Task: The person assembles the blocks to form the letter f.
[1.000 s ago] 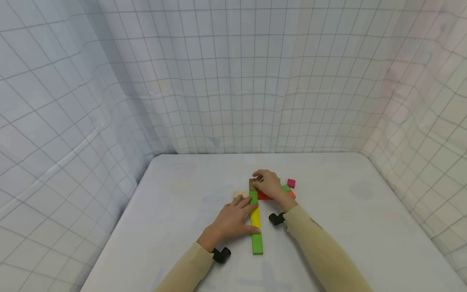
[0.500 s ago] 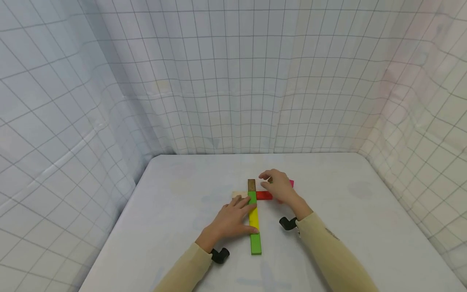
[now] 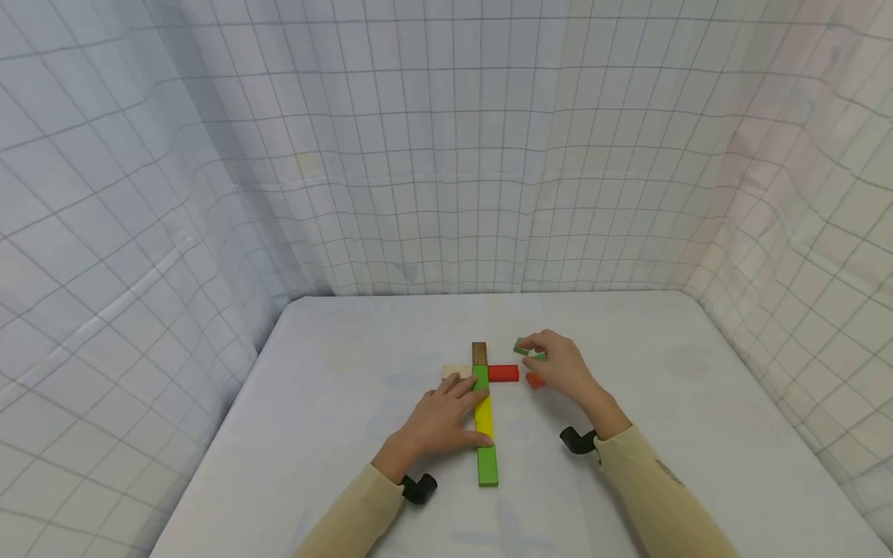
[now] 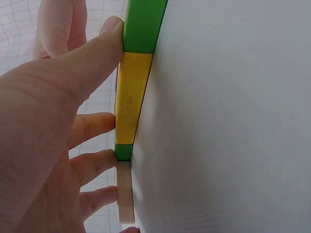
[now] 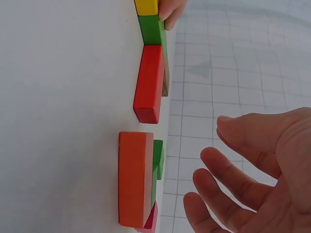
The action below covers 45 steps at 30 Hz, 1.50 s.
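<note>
A row of wooden blocks lies on the table: a lower green block [image 3: 488, 466], a yellow block [image 3: 484, 420], an upper green block [image 3: 481, 377] and a brown block [image 3: 479, 353] at the far end. A red block [image 3: 504, 373] and a pale wood block [image 3: 456, 372] flank the row, forming a cross. My left hand [image 3: 436, 418] touches the row's left side with spread fingers and thumb. Above the loose blocks to the right hovers my right hand [image 3: 563, 366], fingers loosely bent around nothing. Beneath it sit an orange block [image 5: 132, 179] and a green block [image 3: 520, 346].
A magenta block [image 5: 152, 221] shows behind the orange one in the right wrist view; my right hand hides it in the head view. White gridded curtains [image 3: 432, 155] enclose the white table [image 3: 335, 434] at the back and both sides.
My right hand has moved right, from the brown block to above the loose blocks. The brown block stays at the row's far end. My left hand keeps its place on the row.
</note>
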### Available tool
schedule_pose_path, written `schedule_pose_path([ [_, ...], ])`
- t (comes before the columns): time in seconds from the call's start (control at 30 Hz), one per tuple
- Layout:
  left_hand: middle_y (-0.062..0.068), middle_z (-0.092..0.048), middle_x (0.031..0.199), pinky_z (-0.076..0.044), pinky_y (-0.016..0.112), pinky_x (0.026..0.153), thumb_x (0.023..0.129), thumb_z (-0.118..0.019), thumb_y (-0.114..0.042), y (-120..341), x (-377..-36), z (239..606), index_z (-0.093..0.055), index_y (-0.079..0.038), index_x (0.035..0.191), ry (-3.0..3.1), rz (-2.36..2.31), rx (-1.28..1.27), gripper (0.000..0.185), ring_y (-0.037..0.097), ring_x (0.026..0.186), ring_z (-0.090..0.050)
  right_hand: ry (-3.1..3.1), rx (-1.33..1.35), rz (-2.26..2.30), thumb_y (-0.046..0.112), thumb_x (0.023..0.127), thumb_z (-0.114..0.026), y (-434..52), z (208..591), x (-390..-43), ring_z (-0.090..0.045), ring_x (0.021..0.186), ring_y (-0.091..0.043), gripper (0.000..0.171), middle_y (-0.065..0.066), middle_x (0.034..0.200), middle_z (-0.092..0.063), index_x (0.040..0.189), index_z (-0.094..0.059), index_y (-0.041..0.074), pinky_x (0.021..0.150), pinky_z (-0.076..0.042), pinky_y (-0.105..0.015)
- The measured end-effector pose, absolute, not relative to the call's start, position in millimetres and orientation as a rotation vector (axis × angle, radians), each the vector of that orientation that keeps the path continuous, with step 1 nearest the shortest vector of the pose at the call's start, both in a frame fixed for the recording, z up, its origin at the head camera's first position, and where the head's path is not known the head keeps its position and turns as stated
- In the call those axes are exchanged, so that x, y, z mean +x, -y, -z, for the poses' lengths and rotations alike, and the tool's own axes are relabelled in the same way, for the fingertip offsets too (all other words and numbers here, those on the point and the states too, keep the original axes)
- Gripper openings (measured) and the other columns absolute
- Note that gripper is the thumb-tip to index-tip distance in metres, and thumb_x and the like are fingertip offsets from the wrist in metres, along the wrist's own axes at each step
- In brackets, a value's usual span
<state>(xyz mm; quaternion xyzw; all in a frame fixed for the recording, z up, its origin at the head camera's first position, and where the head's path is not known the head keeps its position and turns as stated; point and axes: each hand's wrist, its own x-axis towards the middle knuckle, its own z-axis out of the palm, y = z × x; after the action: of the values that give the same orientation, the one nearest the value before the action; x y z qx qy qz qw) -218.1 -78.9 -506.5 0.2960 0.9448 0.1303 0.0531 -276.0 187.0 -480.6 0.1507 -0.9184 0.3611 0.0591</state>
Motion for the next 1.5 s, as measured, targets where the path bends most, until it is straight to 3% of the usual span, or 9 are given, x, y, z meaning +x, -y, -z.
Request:
schedule_pose_path([
  [0.3,0.000,-0.024,0.165,-0.033,0.060,0.108,0.084,-0.059,-0.076,79,-217,506,-0.041,-0.030,0.155,-2.866,-0.398,0.889,0.087,0.032,0.152,-0.016,2.833,0.491,-1.069,0.009,0.090,-0.073,-201,489,-269,-0.061,0.106,-0.029,0.026,-0.008,0.115,-0.067,0.116,-0.074,0.008,0.089,-0.054,-0.045],
  [0.57,-0.001,-0.023,0.166,-0.032,0.060,0.109,0.084,-0.059,-0.076,79,-215,505,-0.040,-0.031,0.156,-2.852,-0.403,0.875,0.087,0.032,0.152,-0.016,2.886,0.539,-0.997,0.014,0.082,-0.085,-207,497,-271,-0.058,0.111,-0.030,0.031,-0.005,0.109,-0.068,0.111,-0.075,0.011,0.096,-0.048,-0.050],
  [0.8,-0.001,-0.024,0.165,-0.032,0.060,0.109,0.084,-0.060,-0.076,80,-215,506,-0.041,-0.031,0.155,-2.856,-0.401,0.862,0.087,0.032,0.152,-0.017,2.960,0.530,-0.914,0.012,0.080,-0.085,-206,500,-274,-0.057,0.101,-0.023,0.033,-0.002,0.107,-0.065,0.111,-0.075,0.013,0.091,-0.050,-0.045],
  [1.2,-0.002,-0.025,0.165,-0.033,0.061,0.108,0.083,-0.061,-0.076,81,-214,510,-0.042,-0.031,0.155,-2.852,-0.417,0.863,0.087,0.032,0.151,-0.018,3.021,0.499,-0.853,0.009,0.079,-0.086,-205,499,-269,-0.055,0.101,-0.024,0.030,0.000,0.107,-0.063,0.105,-0.075,0.017,0.091,-0.050,-0.046],
  [1.5,-0.001,-0.025,0.165,-0.033,0.060,0.108,0.084,-0.059,-0.077,81,-218,509,-0.041,-0.032,0.155,-2.870,-0.395,0.898,0.087,0.031,0.151,-0.017,3.063,0.542,-0.837,0.007,0.080,-0.083,-205,495,-269,-0.054,0.088,-0.019,0.031,0.005,0.093,-0.062,0.108,-0.074,0.017,0.079,-0.051,-0.037],
])
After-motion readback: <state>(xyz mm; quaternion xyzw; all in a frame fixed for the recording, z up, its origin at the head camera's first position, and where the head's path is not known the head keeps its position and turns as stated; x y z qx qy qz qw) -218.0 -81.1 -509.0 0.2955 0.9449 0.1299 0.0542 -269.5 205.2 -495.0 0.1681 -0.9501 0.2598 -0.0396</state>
